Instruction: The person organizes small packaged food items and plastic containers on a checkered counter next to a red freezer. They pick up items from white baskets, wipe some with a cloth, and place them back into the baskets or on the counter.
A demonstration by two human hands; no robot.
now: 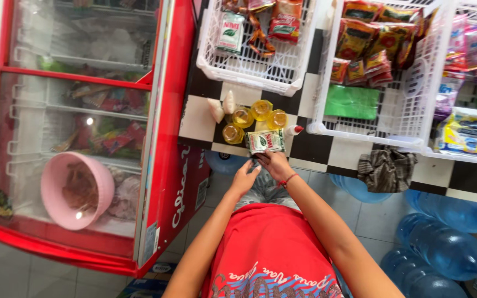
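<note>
A small flat packet (265, 141), white and green with a leaf mark on its face, lies at the near edge of the black-and-white checked table (197, 118). The right hand (274, 164) rests on its lower edge, fingers (265, 159) bent over the rim and touching it; whether they truly pinch it cannot be told. The left hand (245, 177) hangs just below the table edge, close beside the packet, fingers loosely spread and holding nothing.

Just behind the packet stand four small clear cups with yellow lids (254, 117), bunched together, with two pale cone-shaped wrapped pieces (222, 106) to their left and a little white bottle with a red cap (293, 131) to their right.

Further back, a white plastic basket (249, 69) holds another green-and-white packet (231, 31) of the same kind, a red pouch and brown strips. A second white basket (409, 83) to the right holds red and yellow snack sachets (368, 41) and a flat green packet (352, 102). Pink and purple sachets (473, 47) fill a third basket at the far right, with a yellow-and-white bag (462, 132) beneath. A checked grey cloth (386, 169) hangs over the table edge. A red chest freezer (167, 165) stands at the left, a pink bowl (75, 190) inside, and blue water jugs (448, 243) sit on the floor.
</note>
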